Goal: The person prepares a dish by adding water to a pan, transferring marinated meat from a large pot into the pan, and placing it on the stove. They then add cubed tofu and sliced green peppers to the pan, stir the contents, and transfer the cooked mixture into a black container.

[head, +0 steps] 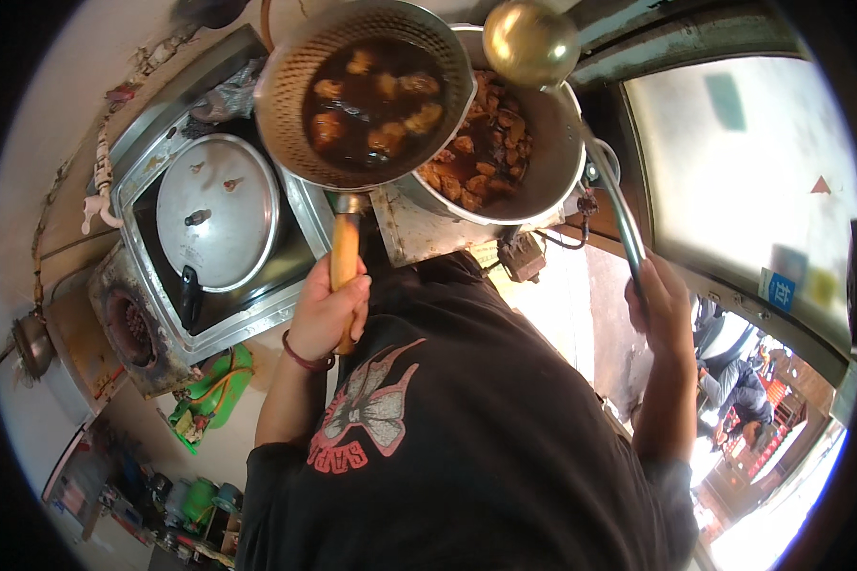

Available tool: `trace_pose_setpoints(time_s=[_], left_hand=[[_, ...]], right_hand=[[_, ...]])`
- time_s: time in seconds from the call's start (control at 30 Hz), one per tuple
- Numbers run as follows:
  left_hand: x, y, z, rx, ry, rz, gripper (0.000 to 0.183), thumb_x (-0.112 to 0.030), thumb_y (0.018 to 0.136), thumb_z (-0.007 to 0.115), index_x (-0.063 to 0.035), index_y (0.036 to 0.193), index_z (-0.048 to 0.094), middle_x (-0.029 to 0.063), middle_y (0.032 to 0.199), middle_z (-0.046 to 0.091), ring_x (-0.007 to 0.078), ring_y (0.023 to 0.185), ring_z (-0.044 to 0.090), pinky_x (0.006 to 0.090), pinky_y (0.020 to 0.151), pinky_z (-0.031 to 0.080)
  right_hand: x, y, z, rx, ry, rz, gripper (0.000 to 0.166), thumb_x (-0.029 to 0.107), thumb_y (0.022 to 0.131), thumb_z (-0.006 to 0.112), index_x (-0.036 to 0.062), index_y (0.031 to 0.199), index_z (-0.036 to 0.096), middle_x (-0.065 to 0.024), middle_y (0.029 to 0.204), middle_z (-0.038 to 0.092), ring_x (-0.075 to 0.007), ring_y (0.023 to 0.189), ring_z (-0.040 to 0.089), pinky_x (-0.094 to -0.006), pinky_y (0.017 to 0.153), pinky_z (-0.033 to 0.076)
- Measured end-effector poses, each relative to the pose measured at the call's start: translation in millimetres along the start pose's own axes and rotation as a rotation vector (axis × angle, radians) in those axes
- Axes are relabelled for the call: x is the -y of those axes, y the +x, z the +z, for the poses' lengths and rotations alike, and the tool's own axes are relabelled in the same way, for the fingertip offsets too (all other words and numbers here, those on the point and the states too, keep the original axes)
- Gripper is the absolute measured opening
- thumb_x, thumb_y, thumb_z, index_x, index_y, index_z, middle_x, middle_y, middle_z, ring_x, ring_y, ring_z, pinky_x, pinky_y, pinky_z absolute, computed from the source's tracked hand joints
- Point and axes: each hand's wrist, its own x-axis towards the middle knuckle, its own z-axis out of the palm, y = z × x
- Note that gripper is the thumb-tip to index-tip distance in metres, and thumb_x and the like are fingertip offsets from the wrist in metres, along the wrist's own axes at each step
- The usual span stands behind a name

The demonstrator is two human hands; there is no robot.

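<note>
My left hand is closed around the wooden handle of a saucepan with a dimpled inner wall. Dark brown broth fills its bottom, with several chunks of food in it. My right hand grips the metal handle of a ladle, whose bowl is raised above the rim of a large metal pot. Browned chunks of what looks like meat lie in brown sauce inside that pot. The saucepan overlaps the pot's left side and hides part of it.
To the left, a pressure cooker lid with a black handle lies over a steel sink. A tap and a sooty burner are beyond it. A green gas cylinder stands below. At right is a bright panel; a person is farther off.
</note>
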Motion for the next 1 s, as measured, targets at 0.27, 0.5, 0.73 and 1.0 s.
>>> trace_pose_setpoints(time_s=[0.27,0.5,0.73,1.0], left_hand=[[-4.6,-15.1,-10.5,-0.179,0.132,0.1,0.013,-0.001,0.083,0.045,-0.0028,0.095,0.041,0.0018,0.057,0.043,0.0087,0.035,0.038,0.0199,0.033,0.032],[0.7,-22.4,-17.7,-0.172,0.049,0.083,0.015,0.0,0.084,0.046,-0.0034,0.097,0.04,0.0031,0.066,0.046,0.0089,0.036,0.04,0.0192,0.035,0.033],[-0.8,-23.8,-20.2,-0.136,0.089,0.071,0.014,-0.004,0.083,0.046,-0.003,0.096,0.04,0.0017,0.056,0.043,0.0091,0.034,0.037,0.0198,0.034,0.031],[-8.3,-25.1,-35.8,-0.071,0.13,0.031,0.014,-0.002,0.084,0.049,-0.0034,0.094,0.04,0.0032,0.063,0.045,0.0106,0.037,0.043,0.0215,0.035,0.035]], right_hand=[[-46.2,83.1,21.6,-0.015,-1.142,-0.315,0.028,0.028,0.088,0.046,0.0029,0.093,0.057,-0.0153,0.07,0.06,-0.0316,0.065,0.059,-0.0416,0.058,0.046],[-44.9,124.0,45.1,0.17,-1.2,-0.074,0.033,0.031,0.089,0.043,0.0005,0.088,0.055,-0.0143,0.065,0.06,-0.0238,0.057,0.062,-0.0346,0.047,0.047],[-41.9,102.0,28.4,0.242,-0.115,0.395,0.026,0.027,0.09,0.045,0.0029,0.081,0.052,-0.0005,0.051,0.044,-0.0068,0.032,0.032,-0.0208,0.03,0.023],[13.4,-16.7,19.5,-0.011,-0.123,0.147,0.03,0.029,0.088,0.047,0.0003,0.088,0.056,0.0,0.05,0.044,-0.0047,0.032,0.033,-0.0195,0.029,0.021]])
